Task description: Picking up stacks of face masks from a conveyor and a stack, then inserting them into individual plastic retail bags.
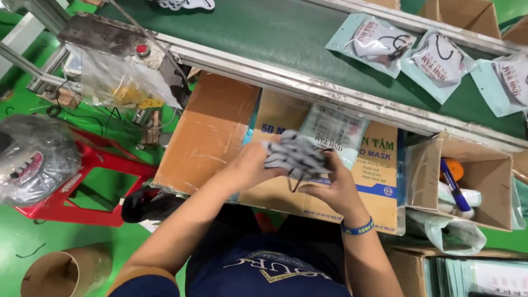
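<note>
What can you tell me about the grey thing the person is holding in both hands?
It is a small stack of grey face masks, soft and cloth-like, with lighter folds and dark ear loops hanging beneath. The left hand grips its left end and the right hand holds its right side and underside. It is held in the air above a cardboard box, just in front of a clear, pale green pouch.

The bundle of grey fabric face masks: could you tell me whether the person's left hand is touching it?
Touching. The head view shows the left hand gripping the bundle of grey fabric face masks, its fingers closed over the left end with no gap.
</note>
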